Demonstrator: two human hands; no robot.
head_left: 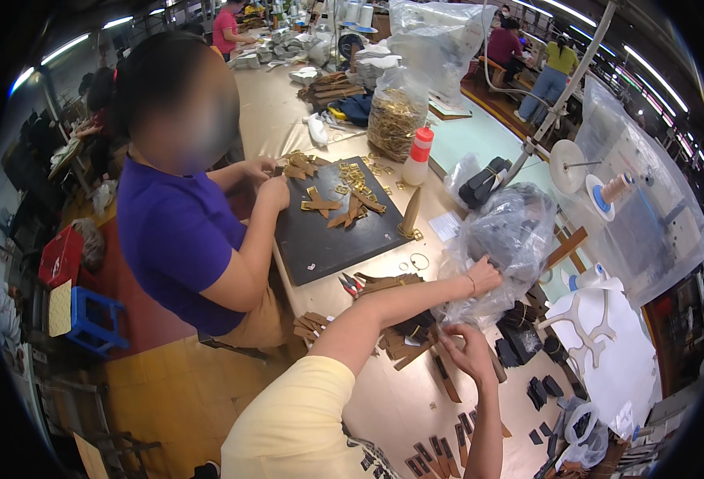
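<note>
My left arm reaches across the table, and my left hand [484,277] is closed on a clear plastic bag [512,227] with grey-looking contents. Just below the bag's near edge is my right hand [470,351], its fingers curved and apart, with nothing visible in them. Under and beside my left forearm lie bundles of brown straps [388,285] and some black pieces [417,323]. Brown strips with dark ends [446,379] lie near my right hand. Small black pieces [537,391] rest to the right of my right forearm.
Across from my left arm, a co-worker in purple [180,231] handles brown tabs at a black board [320,247] strewn with gold buckles [352,172]. A red-topped bottle [418,156], a bag of gold hardware [396,120], thread spools [611,191] and a metal pole [571,88] stand beyond.
</note>
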